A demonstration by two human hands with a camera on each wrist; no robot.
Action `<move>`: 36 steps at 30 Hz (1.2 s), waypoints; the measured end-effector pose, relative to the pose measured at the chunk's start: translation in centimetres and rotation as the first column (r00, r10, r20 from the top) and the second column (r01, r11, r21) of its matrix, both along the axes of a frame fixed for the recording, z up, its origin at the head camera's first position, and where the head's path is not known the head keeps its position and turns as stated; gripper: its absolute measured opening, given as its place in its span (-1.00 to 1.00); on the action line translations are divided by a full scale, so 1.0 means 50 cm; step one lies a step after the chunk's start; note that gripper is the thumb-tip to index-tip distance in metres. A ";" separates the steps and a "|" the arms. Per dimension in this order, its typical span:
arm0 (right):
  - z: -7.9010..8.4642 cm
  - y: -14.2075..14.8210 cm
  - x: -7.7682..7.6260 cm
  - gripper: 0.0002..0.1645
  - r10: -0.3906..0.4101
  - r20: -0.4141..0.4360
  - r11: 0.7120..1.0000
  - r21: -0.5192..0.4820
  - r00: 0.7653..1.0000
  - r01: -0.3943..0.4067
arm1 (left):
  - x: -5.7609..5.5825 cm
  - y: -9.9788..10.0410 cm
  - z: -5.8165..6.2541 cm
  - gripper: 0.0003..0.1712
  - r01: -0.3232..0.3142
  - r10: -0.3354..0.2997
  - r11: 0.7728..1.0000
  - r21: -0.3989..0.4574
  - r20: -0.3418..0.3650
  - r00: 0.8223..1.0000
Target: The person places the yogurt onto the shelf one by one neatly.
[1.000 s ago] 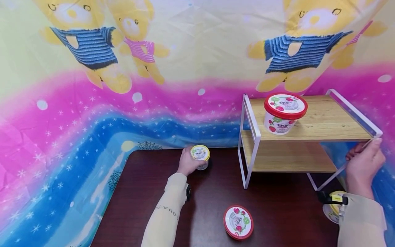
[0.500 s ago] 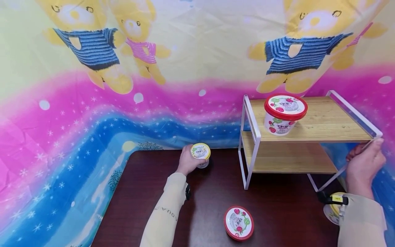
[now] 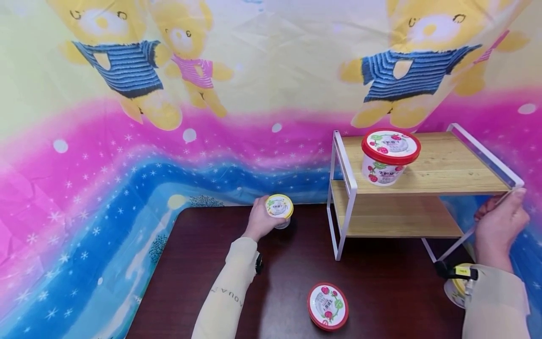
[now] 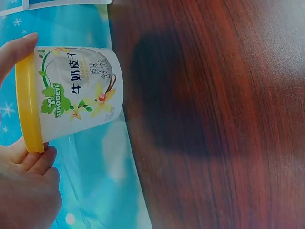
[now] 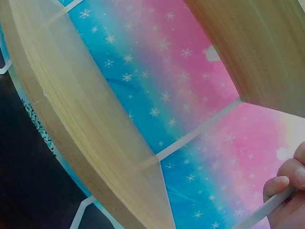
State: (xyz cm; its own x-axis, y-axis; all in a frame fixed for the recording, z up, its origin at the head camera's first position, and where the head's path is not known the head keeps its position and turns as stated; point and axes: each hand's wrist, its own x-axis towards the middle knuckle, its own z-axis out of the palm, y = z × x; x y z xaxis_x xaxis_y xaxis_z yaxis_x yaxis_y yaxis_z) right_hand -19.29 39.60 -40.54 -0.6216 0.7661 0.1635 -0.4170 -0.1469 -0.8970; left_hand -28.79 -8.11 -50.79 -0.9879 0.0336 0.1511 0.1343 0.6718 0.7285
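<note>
My left hand [image 3: 260, 220] holds a small white tub with a yellow lid [image 3: 279, 207] near the table's back edge. In the left wrist view, thumb and fingers grip opposite sides of the lid rim, and the tub's printed side [image 4: 78, 95] faces the camera. A dark shadow lies on the table beyond its base. At the right, my right hand [image 3: 501, 226] grips the white metal frame [image 3: 487, 155] of a two-tier wooden shelf just below its upper board. The right wrist view shows the curled fingers [image 5: 281, 186] around the frame bar.
A larger red-lidded tub [image 3: 389, 157] stands on the upper board's left side. Another red-lidded tub [image 3: 327, 306] is on the dark wooden table [image 3: 190, 278] at the front. Partly behind my right sleeve stands a yellow-lidded tub [image 3: 455, 294]. A patterned cloth [image 3: 262, 155] hangs behind.
My left hand has shifted the yellow-lidded tub slightly up and to the right. The right hand stays on the shelf frame.
</note>
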 end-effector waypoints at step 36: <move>0.002 0.002 -0.002 -0.33 0.002 -0.011 1.000 -0.022 1.000 -0.002 | 0.031 0.033 0.017 0.16 0.058 -0.059 0.998 -0.014 -0.039 0.998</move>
State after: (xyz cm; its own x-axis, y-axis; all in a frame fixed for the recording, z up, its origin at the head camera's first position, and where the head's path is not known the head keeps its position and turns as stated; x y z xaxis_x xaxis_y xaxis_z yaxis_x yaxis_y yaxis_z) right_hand -19.39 39.68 -40.42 -0.6214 0.7683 0.1537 -0.4265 -0.1672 -0.8889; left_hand -27.25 -6.47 -49.92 -0.9774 0.0932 0.1896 0.2023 0.6709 0.7134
